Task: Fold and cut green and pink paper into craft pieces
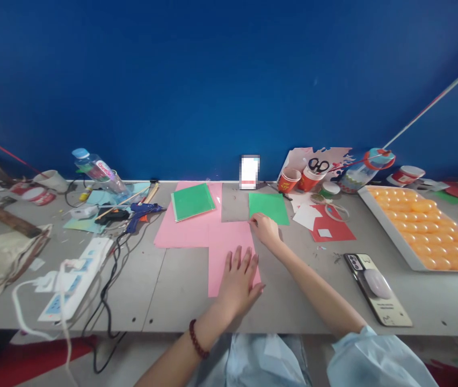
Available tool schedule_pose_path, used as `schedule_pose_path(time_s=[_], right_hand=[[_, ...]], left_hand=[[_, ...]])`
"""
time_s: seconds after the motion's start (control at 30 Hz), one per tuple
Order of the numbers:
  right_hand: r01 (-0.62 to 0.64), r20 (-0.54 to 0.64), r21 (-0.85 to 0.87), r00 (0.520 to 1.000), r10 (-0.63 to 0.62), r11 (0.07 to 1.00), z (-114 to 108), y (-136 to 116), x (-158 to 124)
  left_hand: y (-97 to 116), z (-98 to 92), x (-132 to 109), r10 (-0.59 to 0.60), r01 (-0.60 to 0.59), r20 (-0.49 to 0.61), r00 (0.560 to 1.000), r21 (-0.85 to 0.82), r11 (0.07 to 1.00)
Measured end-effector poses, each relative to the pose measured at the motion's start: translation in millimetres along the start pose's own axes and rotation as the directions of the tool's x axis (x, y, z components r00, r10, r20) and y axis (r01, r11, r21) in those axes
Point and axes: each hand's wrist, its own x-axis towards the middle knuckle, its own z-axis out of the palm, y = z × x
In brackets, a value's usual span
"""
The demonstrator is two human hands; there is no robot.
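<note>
Left hand [239, 277]: I see it flat, palm down, fingers slightly spread and pointing to 12 o'clock, thumb out toward 3.
Left forearm [180, 355]: bare, coming in from 7 o'clock, with a bead bracelet [196, 338] at the wrist.
Right hand [267, 228]: at 1 o'clock of the left, knuckles up, fingers curled toward 10; I cannot tell whether they pinch.
Right forearm [313, 287]: bare, stretched in from 5 o'clock, with a pale blue sleeve [365, 349] at the elbow.

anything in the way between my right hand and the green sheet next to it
Nothing visible does. The right hand is at the near left corner of the green sheet, with no object between them. The left hand rests flat on the pink paper.
</note>
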Motion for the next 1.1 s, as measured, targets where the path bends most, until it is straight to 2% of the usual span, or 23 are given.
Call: schedule_pose_path(time_s=[0.3, 0.47, 0.57, 0.67, 0.77, 0.87, 1.0, 1.1], right_hand=[[-0.013, -0.021, -0.036, 1.000, 0.012, 0.999, 5, 0, 2], [-0.008, -0.033, -0.043, 0.999, 0.006, 0.999, 7, -1, 1], [-0.005, -0.030, -0.045, 1.000, 0.004, 0.999, 8, 0, 2], [-0.009, -0.037, -0.047, 0.999, 0.007, 0.999, 10, 1, 4], [-0.012, -0.049, -0.045, 0.999, 0.010, 0.999, 12, 2, 6], [-0.010, -0.057, -0.038, 0.998, 0.008, 0.999, 13, 2, 8], [-0.014, -0.070, -0.026, 0.997, 0.012, 1.000, 15, 3, 12], [-0.012, -0.088, -0.004, 0.996, 0.012, 1.000, 15, 4, 15]], left_hand=[[0, -3.3, 1, 0.010, -0.010, -0.009, 1.000, 0.005, 1.000], [-3, -17.8, 5, 0.035, -0.035, 0.009, 0.999, -0.004, 0.999], [-7, -31.9, 16, 0.055, -0.054, 0.035, 0.998, -0.009, 0.998], [-20, -40.1, 40, 0.069, -0.069, 0.000, 0.998, 0.013, 0.998], [-41, -37.2, 69, 0.061, -0.058, -0.096, 0.993, 0.039, 0.998], [-58, -26.5, 88, 0.062, -0.057, -0.117, 0.991, 0.045, 0.997], [-65, -14.6, 91, 0.058, -0.053, -0.126, 0.990, 0.045, 0.998], [-63, -13.9, 88, 0.060, -0.055, -0.121, 0.991, 0.044, 0.998]])
